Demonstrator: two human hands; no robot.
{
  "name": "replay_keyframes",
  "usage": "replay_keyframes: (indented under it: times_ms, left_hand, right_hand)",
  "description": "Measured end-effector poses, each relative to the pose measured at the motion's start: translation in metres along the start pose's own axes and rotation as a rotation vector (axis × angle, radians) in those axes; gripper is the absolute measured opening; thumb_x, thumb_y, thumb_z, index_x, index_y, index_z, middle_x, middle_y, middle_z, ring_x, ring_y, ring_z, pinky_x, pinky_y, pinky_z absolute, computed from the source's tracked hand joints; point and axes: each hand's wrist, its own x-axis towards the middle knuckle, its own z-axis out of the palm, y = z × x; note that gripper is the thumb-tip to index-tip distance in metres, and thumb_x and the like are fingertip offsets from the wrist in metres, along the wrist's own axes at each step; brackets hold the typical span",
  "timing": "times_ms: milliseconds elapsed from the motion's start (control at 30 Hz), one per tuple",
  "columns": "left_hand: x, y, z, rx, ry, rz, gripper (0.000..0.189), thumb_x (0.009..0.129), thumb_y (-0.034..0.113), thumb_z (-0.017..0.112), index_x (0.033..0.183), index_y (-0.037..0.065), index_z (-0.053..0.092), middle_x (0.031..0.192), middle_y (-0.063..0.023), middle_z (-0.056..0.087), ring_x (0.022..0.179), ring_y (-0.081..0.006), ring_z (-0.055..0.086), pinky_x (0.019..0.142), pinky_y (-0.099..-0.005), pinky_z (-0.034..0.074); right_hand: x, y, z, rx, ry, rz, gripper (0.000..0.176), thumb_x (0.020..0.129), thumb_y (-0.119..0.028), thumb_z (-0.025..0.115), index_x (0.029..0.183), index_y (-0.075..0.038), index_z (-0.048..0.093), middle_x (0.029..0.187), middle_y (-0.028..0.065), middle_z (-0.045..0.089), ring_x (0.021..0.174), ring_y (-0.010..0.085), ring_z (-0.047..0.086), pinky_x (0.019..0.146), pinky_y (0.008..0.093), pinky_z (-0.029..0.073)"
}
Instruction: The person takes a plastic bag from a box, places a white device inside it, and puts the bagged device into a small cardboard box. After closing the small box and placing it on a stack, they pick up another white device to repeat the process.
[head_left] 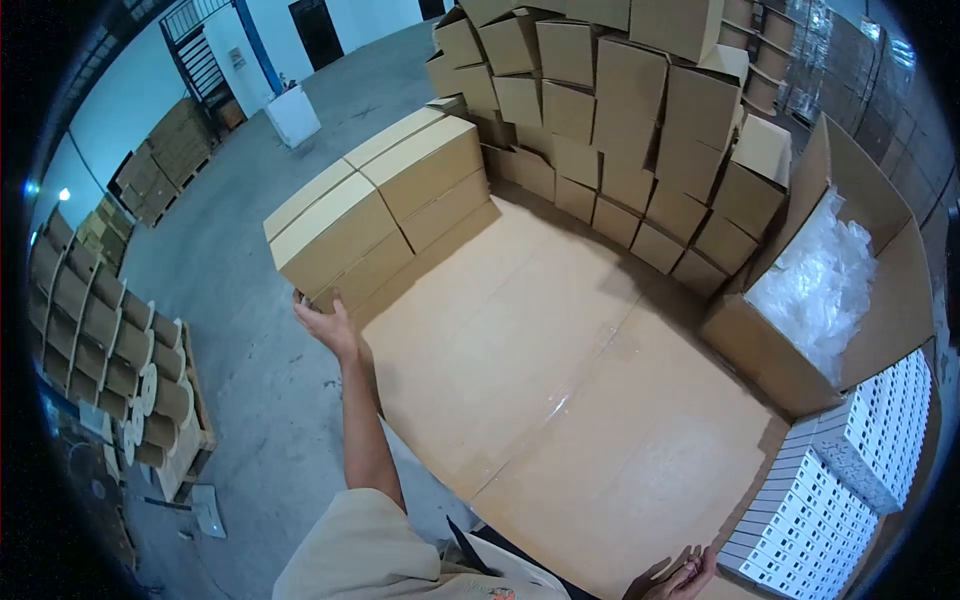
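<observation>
My left hand (328, 325) reaches out with fingers spread and rests against the lower near corner of a stack of closed cardboard boxes (345, 235) at the far left edge of a cardboard-covered platform (560, 370). It grips nothing. My right hand (680, 578) shows only partly at the bottom edge, fingers loosely apart and palm up, beside a tray of small white boxes (800, 510). It holds nothing.
A wall of stacked cardboard boxes (620, 120) lines the back of the platform. An open carton with clear plastic bags (815, 285) stands at right. Wooden spools on a pallet (110, 350) sit on the concrete floor at left, with more pallets (165, 155) beyond.
</observation>
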Motion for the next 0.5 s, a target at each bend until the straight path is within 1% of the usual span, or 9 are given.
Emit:
replay_keyframes:
  times_ms: [33,67,133,167,267,333,367,467,500]
  left_hand:
    - [0.000,-0.001,0.001,0.016,0.013,0.008,0.070,0.083,0.005,0.082,0.143,0.000,0.046,0.138,-0.0215,0.051,0.124,-0.0382,0.056,0.108,-0.0463,0.045]
    - [0.000,-0.003,-0.001,0.038,0.029,0.017,0.070,0.083,0.004,0.081,0.143,0.000,0.046,0.136,-0.0211,0.052,0.122,-0.0381,0.058,0.107,-0.0462,0.046]
    - [0.001,-0.001,-0.004,0.041,0.022,0.023,0.070,0.083,0.005,0.082,0.143,0.000,0.046,0.134,-0.0207,0.052,0.124,-0.0377,0.056,0.108,-0.0471,0.045]
    - [0.000,0.000,-0.004,0.039,0.017,0.025,0.070,0.083,0.006,0.082,0.143,0.000,0.046,0.133,-0.0206,0.052,0.125,-0.0375,0.055,0.109,-0.0476,0.044]
    - [-0.008,0.020,-0.005,0.157,0.140,0.077,0.068,0.084,0.006,0.081,0.142,0.000,0.046,0.131,-0.0199,0.053,0.126,-0.0370,0.053,0.108,-0.0490,0.043]
    - [-0.020,0.061,-0.005,0.119,0.128,0.265,0.063,0.085,0.006,0.078,0.139,0.000,0.048,0.130,-0.0196,0.053,0.125,-0.0367,0.052,0.106,-0.0485,0.043]
    - [-0.033,0.077,-0.001,0.093,0.124,0.356,0.060,0.085,0.006,0.077,0.138,-0.001,0.050,0.130,-0.0195,0.054,0.124,-0.0365,0.052,0.105,-0.0482,0.043]
    - [-0.083,0.109,0.023,-0.174,-0.428,0.298,0.044,0.085,0.005,0.072,0.126,0.000,0.058,0.123,-0.0182,0.057,0.120,-0.0359,0.054,0.101,-0.0465,0.044]
    - [-0.104,0.117,0.031,-0.236,-0.618,0.361,0.037,0.084,0.005,0.071,0.119,0.001,0.060,0.120,-0.0176,0.059,0.118,-0.0358,0.055,0.100,-0.0468,0.045]
  right_hand:
    - [-0.001,-0.001,0.002,0.064,0.030,0.023,0.046,0.104,-0.026,0.056,0.136,0.007,0.050,0.126,0.0251,0.064,0.114,0.0354,0.065,0.099,0.0457,0.053]
    - [-0.002,-0.001,0.002,0.039,0.032,0.016,0.047,0.105,-0.027,0.056,0.136,0.007,0.050,0.126,0.0249,0.064,0.114,0.0353,0.065,0.099,0.0456,0.053]
    - [-0.001,-0.002,0.002,-0.010,0.029,-0.002,0.049,0.105,-0.029,0.055,0.137,0.007,0.050,0.126,0.0246,0.064,0.114,0.0351,0.065,0.098,0.0453,0.054]
    - [-0.001,-0.003,0.003,0.017,0.030,0.007,0.050,0.105,-0.031,0.056,0.138,0.007,0.050,0.126,0.0244,0.064,0.113,0.0352,0.065,0.098,0.0453,0.054]
    - [-0.002,-0.006,0.006,0.056,0.027,0.016,0.055,0.105,-0.036,0.057,0.139,0.006,0.050,0.126,0.0239,0.064,0.112,0.0355,0.065,0.098,0.0454,0.055]
    - [-0.001,-0.001,0.002,0.026,0.023,-0.013,0.057,0.105,-0.039,0.058,0.140,0.005,0.050,0.126,0.0236,0.063,0.112,0.0354,0.065,0.097,0.0456,0.055]
    - [-0.001,-0.017,0.007,0.100,0.048,0.022,0.058,0.105,-0.042,0.059,0.139,0.005,0.051,0.125,0.0229,0.063,0.112,0.0348,0.064,0.097,0.0461,0.056]
    - [0.000,-0.002,0.003,-0.027,0.047,-0.080,0.057,0.105,-0.042,0.060,0.138,0.004,0.054,0.124,0.0213,0.062,0.112,0.0335,0.063,0.098,0.0455,0.055]
    - [0.001,0.000,0.002,-0.010,0.045,-0.085,0.056,0.105,-0.042,0.060,0.136,0.003,0.055,0.122,0.0196,0.063,0.112,0.0324,0.063,0.099,0.0445,0.054]
